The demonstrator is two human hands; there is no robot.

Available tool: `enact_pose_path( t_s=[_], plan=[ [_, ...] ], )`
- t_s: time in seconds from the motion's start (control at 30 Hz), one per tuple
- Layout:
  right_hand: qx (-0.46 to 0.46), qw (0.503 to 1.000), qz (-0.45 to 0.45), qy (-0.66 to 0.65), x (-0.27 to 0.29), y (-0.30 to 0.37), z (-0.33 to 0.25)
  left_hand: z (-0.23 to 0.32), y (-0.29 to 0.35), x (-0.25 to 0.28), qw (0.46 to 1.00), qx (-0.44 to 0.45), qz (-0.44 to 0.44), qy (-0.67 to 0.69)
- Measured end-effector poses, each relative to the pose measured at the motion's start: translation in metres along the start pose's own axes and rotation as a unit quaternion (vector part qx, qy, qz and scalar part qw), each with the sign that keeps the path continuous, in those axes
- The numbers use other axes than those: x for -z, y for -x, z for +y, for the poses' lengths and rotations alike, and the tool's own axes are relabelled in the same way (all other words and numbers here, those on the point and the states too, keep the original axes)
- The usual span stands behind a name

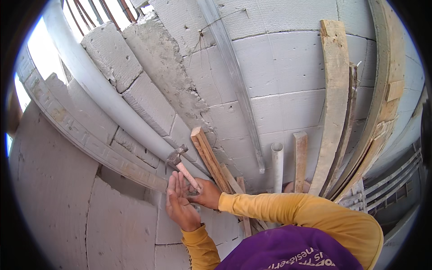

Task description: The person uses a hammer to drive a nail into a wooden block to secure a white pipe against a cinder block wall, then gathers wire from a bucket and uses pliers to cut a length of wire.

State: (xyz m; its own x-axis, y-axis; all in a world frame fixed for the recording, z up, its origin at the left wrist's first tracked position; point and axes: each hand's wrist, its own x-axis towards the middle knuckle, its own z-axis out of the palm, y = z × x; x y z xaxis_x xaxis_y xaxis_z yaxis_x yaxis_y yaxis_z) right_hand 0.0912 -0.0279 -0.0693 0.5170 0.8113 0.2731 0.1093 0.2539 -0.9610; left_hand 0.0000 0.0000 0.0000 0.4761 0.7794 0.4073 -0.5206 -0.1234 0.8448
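A claw hammer [175, 155] with a dark metal head and a pale, pinkish handle is in my right hand [206, 194]. The right fingers wrap round the lower end of the handle, and the head points up and away toward the white pipe. My left hand [182, 210] is close beside it, palm turned up and fingers stretched out. It overlaps the hammer handle in the picture; whether it touches it I cannot tell. Just beyond the hands a large white pipe [130, 127] slants along the block wall. Both my arms are in yellow sleeves.
Pale block walls [288, 67] rise ahead and at left, one with a recess [120, 182]. Short wooden pieces [209, 155] lean near my right hand. A metal channel [236, 83], an upright white pipe [277, 166] and long boards [332, 108] stand along the wall.
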Motion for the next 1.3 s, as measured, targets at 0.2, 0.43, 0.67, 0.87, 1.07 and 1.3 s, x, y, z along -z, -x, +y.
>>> enact_pose_path(
  t_s=[0.2, 0.43, 0.67, 0.87, 1.07, 1.3],
  plan=[
    [0.034, 0.988, 0.091, 0.123, 0.014, 0.02, 0.001, -0.009, -0.002, -0.005, 0.999, -0.023, 0.021, 0.019],
    [0.028, 0.955, 0.155, 0.25, 0.041, 0.077, -0.057, -0.007, 0.0, 0.013, 0.997, -0.036, 0.016, 0.066],
    [0.208, 0.917, 0.209, 0.267, 0.024, 0.089, -0.083, -0.017, 0.0, 0.011, 0.993, -0.085, -0.064, 0.059],
    [0.212, 0.928, 0.19, 0.242, -0.028, 0.076, -0.059, 0.014, 0.014, 0.005, 0.946, 0.148, -0.078, 0.279],
    [0.226, 0.93, 0.214, 0.196, -0.057, 0.081, -0.034, -0.011, -0.012, 0.037, 0.97, -0.06, -0.19, -0.137],
    [0.21, 0.884, 0.289, 0.303, -0.018, 0.166, -0.008, -0.01, -0.001, 0.023, 0.956, -0.13, -0.132, -0.227]
  ],
)
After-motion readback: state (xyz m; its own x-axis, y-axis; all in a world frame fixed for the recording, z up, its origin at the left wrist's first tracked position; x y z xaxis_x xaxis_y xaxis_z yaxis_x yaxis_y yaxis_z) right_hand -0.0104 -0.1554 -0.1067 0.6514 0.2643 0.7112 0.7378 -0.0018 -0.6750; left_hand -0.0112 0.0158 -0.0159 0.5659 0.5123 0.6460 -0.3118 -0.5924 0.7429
